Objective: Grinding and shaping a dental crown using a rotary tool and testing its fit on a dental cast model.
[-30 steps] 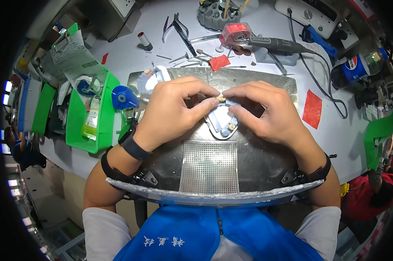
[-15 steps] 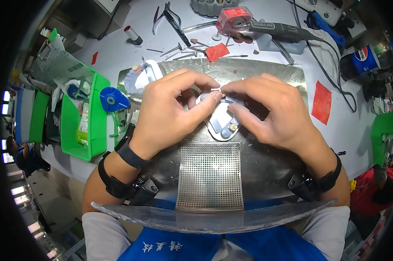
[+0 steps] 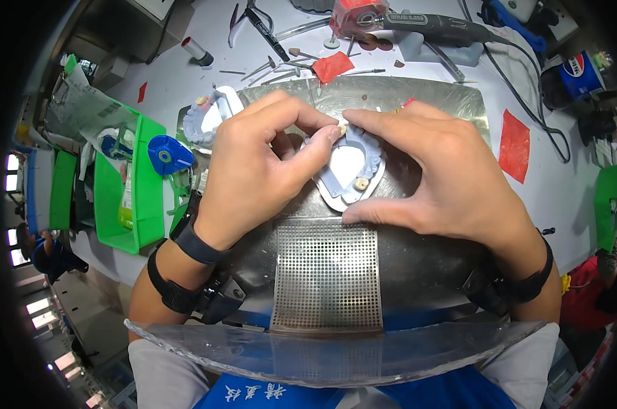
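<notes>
Head view shows us our left hand (image 3: 254, 170) and right hand (image 3: 445, 180) meeting over a grey dental model (image 3: 353, 170) on the metal tray (image 3: 417, 95), both pinching a small tooth (image 3: 340, 127) at the model's far rim, while the right thumb rests at its near edge. We judge the tooth light, hard, slippery and easily dropped, best held by its sides between fingertips, and the model stiff but brittle. Its arch opens toward us, long axis running away from us, with another tooth (image 3: 361, 183) seated on its right side.
</notes>
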A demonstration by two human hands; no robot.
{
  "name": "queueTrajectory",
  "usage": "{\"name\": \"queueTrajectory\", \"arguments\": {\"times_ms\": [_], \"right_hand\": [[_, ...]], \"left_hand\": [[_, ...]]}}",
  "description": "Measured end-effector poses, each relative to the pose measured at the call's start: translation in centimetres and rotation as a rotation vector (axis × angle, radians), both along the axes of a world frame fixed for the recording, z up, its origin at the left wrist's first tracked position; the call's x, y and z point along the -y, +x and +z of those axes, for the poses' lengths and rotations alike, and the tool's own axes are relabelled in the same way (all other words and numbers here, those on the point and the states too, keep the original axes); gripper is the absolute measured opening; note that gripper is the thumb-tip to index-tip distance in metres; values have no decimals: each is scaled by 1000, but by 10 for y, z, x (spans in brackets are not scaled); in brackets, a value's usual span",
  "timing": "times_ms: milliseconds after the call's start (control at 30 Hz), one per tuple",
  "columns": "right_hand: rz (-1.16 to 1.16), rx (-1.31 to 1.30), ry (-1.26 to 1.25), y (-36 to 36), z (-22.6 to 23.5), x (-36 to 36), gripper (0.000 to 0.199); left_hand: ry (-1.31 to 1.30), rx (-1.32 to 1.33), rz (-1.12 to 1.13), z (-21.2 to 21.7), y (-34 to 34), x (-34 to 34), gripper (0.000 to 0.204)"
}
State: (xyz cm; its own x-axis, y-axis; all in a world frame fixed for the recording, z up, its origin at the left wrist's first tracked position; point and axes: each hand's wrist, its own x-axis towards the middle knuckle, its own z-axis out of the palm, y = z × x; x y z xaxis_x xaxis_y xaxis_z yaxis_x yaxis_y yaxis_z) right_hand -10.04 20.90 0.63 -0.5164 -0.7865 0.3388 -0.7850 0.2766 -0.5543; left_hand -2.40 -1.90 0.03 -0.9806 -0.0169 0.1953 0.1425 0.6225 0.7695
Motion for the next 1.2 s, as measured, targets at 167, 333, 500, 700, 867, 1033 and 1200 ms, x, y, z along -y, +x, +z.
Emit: {"name": "queueTrajectory", "arguments": {"times_ms": [167, 333, 500, 700, 867, 1033, 1200], "right_hand": [[-39, 1, 35, 8, 0, 1, 79], [-44, -27, 13, 9, -2, 2, 78], [-60, -15, 18, 10, -3, 3, 80], [-128, 26, 85, 14, -3, 2, 84], [-116, 14, 69, 13, -2, 2, 82], [-107, -14, 60, 13, -2, 3, 82], [-115, 2, 49, 14, -3, 3, 84]], "left_hand": [[-3, -25, -36, -4, 1, 1, 11], [56, -6, -9, -3, 4, -1, 13], [51, 24, 4, -2, 3, 1, 18], [-78, -53, -8, -3, 1, 2, 15], [64, 37, -16, -2, 4, -1, 15], [39, 53, -22, 1, 3, -1, 13], [30, 42, -54, 0, 2, 0, 13]]}}
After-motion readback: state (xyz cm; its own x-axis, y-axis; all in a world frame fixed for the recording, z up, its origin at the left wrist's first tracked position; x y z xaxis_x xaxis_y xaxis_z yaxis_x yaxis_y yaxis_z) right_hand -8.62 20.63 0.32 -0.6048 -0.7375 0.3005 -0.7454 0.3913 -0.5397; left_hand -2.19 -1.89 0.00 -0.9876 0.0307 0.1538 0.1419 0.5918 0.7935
